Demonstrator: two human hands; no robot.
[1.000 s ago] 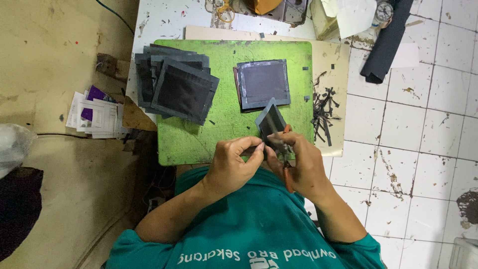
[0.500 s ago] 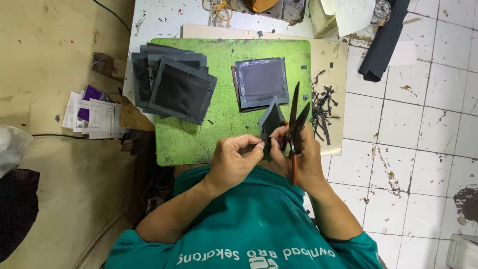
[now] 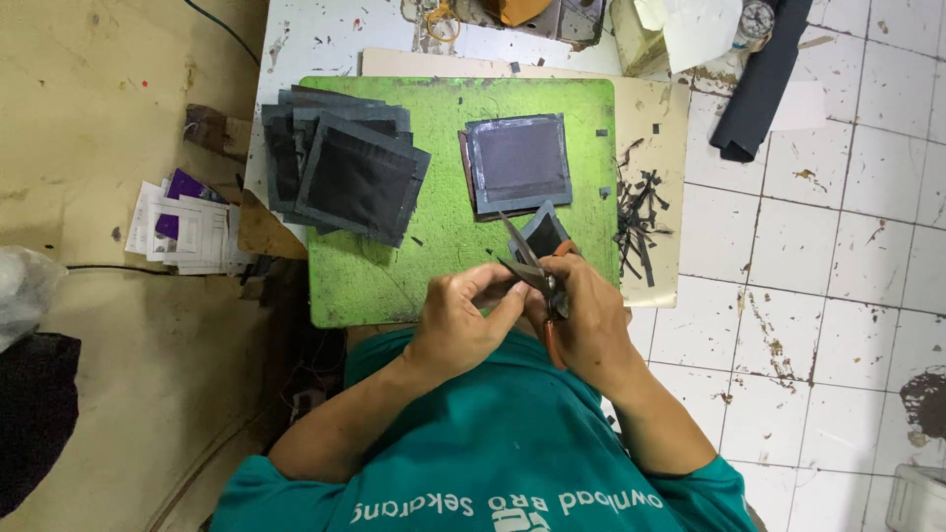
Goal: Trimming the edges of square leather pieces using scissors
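The right hand (image 3: pixel 591 320) grips orange-handled scissors (image 3: pixel 532 268), blades parted and pointing toward 11 o'clock, while the left hand (image 3: pixel 463 320) pinches a small dark patch (image 3: pixel 545 232) at the near edge of the green mat (image 3: pixel 443 128), holding it up to the blades; both hands are closed around what they hold, and the patch sits just beyond the fingers at about 12 o'clock from them. Judging by how things lie, the trimming looks partly done: one flat grey-edged piece (image 3: pixel 519 163) lies alone on the mat at 12 o'clock of the hands, seemingly finished, and a scatter of thin black offcuts (image 3: pixel 641 212) lies at 2 o'clock on the pale board at the mat's right edge. A much larger stack (image 3: pixel 345 167) of dark pieces sits at 10 o'clock, overhanging the mat's left edge, and probably waits its turn, so more seems left than done. Whether the patch in hand is cut through yet cannot be told, as the fingers hide its lower part. Papers (image 3: pixel 187 222) lie on the floor at 9 o'clock, beside the counter (image 3: pixel 325 39), and a dark cloth (image 3: pixel 764 79) hangs at 1 o'clock
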